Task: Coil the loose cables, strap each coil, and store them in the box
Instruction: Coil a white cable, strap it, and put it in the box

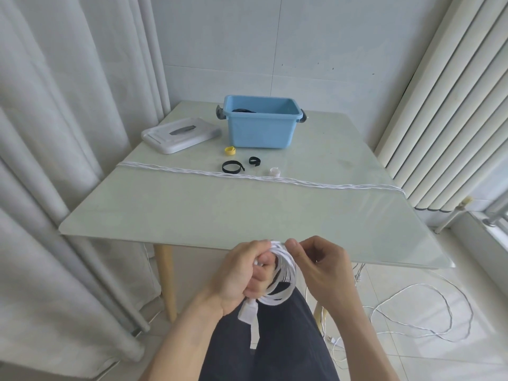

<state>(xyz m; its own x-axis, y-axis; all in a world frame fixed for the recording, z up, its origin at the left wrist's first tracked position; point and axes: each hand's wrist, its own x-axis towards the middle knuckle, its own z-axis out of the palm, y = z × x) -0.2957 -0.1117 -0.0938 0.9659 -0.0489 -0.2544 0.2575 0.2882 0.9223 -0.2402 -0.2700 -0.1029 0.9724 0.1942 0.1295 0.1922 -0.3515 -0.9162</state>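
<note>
Below the near edge of the table (192,215), a person's left hand (242,273) has its fingers curled through a white cable coil (283,273), its grip clenched around the loops, with a white plug end (247,312) hanging beneath the wrist. The right hand (321,268), just beside it, pinches the top of the same coil between thumb and forefinger, so both grips are grasping the cable. Both forearms reach up from the bottom of the frame over dark trousers (283,339).

More loose white cable (428,306) trails in wide loops across the tiled floor to the right, close to the table leg. Another run of white cable (247,176) lies stretched across the table from its left edge to its right edge, leaving a broad bare stretch of tabletop between it and the near rim.

Beyond that line sit a large black strap (232,166), a small black strap (255,160), a yellow strap (230,150) and a pale strap (275,171). The blue box (261,130) stands open near the far edge with a dark coil inside, and its white lid (180,134) lies to the left. Curtains close in on the left, a ribbed radiator on the right.
</note>
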